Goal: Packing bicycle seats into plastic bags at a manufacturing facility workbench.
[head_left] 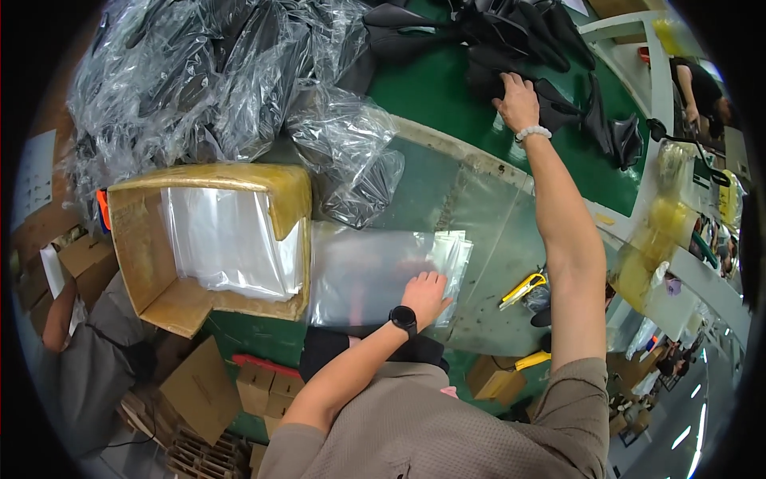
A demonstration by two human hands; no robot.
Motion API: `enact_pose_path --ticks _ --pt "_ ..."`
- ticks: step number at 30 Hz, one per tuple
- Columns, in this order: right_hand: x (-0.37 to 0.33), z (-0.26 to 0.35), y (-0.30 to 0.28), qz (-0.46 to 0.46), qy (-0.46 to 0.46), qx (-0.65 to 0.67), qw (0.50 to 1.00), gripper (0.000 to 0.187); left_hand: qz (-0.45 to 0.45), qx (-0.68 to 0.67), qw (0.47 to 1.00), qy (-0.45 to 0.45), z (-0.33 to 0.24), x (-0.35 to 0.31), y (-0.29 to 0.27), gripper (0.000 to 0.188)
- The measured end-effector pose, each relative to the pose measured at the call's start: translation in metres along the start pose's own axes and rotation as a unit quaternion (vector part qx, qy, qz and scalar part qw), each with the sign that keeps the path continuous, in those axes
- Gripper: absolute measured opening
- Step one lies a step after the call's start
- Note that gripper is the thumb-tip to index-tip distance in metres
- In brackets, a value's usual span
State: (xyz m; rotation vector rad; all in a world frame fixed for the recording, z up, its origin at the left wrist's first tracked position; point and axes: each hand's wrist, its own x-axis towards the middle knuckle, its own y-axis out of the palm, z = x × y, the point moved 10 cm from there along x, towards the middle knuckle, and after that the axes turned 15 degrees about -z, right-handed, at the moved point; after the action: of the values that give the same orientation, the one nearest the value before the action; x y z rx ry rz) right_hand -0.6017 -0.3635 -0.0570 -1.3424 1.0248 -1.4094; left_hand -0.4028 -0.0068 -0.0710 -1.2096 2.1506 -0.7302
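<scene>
My left hand (425,297), with a dark watch at its wrist, lies with fingers stretched out on a flat stack of clear plastic bags (371,267). The bags' right ends, near my fingers, are whitish and slightly fanned. My right hand (519,101) reaches far across to the green surface (431,88). Its fingers curl over a black moulded part shaped like a bicycle saddle (556,105); the grip underneath is hidden. Several similar black parts (511,28) lie in a loose heap beyond and beside it.
A cardboard box (128,239) holding more clear bags stands left of the stack. Behind it rises a large pile of plastic-wrapped black parts (239,80). A yellow cutter knife (523,290) lies on the right. Another person (104,359) is at the far left.
</scene>
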Motion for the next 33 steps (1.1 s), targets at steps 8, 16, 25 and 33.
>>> enact_pose_path --ticks 8,16,25,33 --pt "-0.016 0.034 -0.036 -0.016 -0.066 -0.028 0.997 0.047 -0.073 0.063 0.994 0.049 0.021 -0.007 0.005 0.018" --pt "-0.157 0.062 -0.148 -0.06 0.098 0.214 0.97 0.046 -0.08 0.084 0.989 0.09 0.019 -0.014 0.003 0.009" --pt "-0.316 0.026 -0.098 0.089 0.21 0.049 0.972 0.046 -0.07 -0.047 0.995 -0.063 -0.003 -0.011 -0.011 0.014" --pt "-0.337 -0.003 -0.13 -0.068 0.261 0.137 0.953 0.049 0.134 -0.014 0.989 0.059 -0.062 -0.048 0.053 0.02"
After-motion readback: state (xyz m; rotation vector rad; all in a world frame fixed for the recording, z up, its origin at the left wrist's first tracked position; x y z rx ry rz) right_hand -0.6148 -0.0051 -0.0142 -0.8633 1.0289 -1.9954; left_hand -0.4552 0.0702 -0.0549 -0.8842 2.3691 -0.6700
